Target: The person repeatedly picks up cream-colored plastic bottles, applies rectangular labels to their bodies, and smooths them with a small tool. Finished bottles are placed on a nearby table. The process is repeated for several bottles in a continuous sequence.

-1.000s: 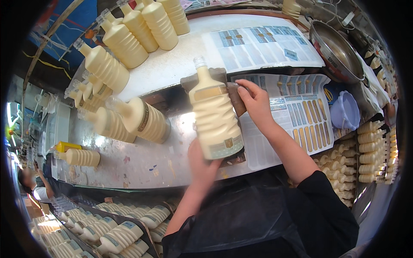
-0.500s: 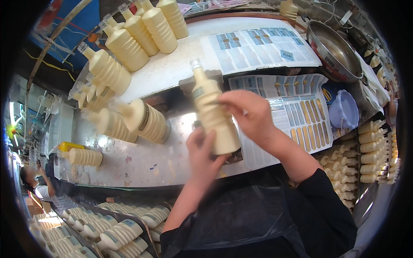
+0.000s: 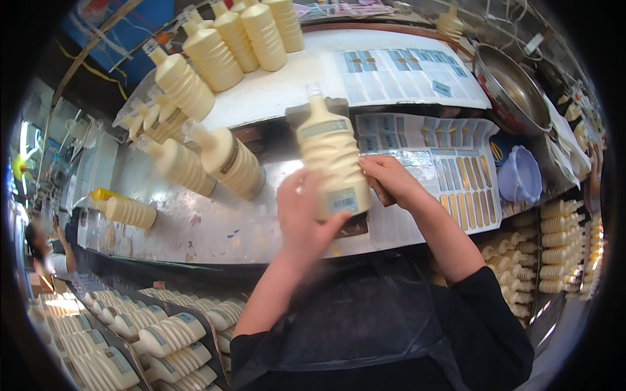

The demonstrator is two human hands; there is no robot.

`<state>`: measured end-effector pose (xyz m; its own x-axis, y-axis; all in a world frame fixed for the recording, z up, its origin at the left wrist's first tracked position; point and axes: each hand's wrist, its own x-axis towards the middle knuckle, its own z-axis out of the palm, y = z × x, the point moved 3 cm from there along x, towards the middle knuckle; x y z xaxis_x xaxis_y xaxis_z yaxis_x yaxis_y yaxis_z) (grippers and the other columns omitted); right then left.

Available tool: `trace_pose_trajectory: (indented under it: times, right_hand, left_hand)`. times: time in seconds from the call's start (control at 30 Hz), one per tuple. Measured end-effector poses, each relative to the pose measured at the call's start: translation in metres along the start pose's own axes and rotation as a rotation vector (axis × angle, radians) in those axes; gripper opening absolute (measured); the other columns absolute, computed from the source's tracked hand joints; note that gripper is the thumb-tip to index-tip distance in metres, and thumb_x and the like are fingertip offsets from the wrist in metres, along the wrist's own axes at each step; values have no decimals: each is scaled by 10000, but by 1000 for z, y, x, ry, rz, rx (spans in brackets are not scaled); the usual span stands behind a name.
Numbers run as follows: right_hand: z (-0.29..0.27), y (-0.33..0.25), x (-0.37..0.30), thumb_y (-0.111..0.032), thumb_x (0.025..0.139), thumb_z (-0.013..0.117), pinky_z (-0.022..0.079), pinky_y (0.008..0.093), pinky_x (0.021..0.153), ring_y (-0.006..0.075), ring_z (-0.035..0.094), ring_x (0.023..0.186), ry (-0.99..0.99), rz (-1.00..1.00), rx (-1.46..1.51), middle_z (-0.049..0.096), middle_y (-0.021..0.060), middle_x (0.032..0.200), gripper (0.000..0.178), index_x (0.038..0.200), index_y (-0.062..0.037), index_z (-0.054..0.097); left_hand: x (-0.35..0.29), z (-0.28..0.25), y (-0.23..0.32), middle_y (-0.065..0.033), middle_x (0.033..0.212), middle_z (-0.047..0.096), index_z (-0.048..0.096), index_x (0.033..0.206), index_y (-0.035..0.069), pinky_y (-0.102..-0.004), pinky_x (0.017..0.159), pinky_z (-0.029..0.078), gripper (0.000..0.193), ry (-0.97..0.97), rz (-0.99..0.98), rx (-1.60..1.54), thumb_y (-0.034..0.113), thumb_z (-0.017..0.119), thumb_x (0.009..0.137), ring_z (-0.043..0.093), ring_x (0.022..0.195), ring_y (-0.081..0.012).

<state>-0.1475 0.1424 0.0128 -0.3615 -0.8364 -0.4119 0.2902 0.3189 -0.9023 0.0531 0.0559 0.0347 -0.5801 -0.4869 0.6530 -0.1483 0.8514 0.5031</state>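
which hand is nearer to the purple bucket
Right. The right hand sits left of the purple bucket, across the label sheet; the left hand is farther off, at the lower left of the bottle.

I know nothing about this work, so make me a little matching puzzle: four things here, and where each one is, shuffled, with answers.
Column one
1. Cream ribbed bottle with blue-grey labels near its shoulder and base
2. Small, flat-edged brown piece, material unclear
3. Round pale-purple bucket
4. Wide, round metal pan

Column two
A. At the picture's upper right, above the bucket
B. Gripped by the right hand
C. Right of the white label sheet, below the pan
D. Between the left hand and the right hand

Right pairs: 1-D, 2-B, 3-C, 4-A
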Motion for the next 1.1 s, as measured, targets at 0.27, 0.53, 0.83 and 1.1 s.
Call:
trace_pose_trajectory:
  times: [0.27, 0.53, 0.83, 1.1]
  right_hand:
    - [1, -5, 23, -368, 1022, 620, 250, 260, 392, 48, 357, 430, -11, -82, -108, 484, -57, 607, 327, 1005, -49, 694]
    - [11, -22, -37, -205, 945, 658, 442, 222, 677, 32, 526, 746, -128, -417, -436, 620, -29, 805, 375, 1255, 8, 665]
    - [23, -38, -62, -140, 932, 588, 386, 192, 557, 32, 490, 609, -195, -447, -360, 621, 4, 768, 476, 1397, -38, 596]
    - [1, -9, -45, -127, 956, 608, 450, 236, 690, 76, 585, 737, -63, -256, -440, 621, -7, 758, 257, 1161, -19, 720]
  left_hand:
    - [61, 56, -70, -123, 1264, 632, 555, 1358, 18, -335, 1043, 444, 447, 80, -742, -1001, 362, 540, 1072, 564, 1165, -196]
    - [100, -30, -4, -115, 832, 611, 695, 1017, 8, -415, 785, 487, 433, -244, -260, -367, 384, 782, 822, 597, 857, -297]
    - [31, -147, 3, -31, 982, 703, 699, 1049, 35, -282, 813, 517, 199, 204, -384, -627, 164, 760, 911, 645, 905, -105]
    - [58, -275, -77, -145, 920, 719, 731, 987, 11, -402, 773, 526, 443, 382, -665, 659, 416, 797, 819, 680, 824, -300]
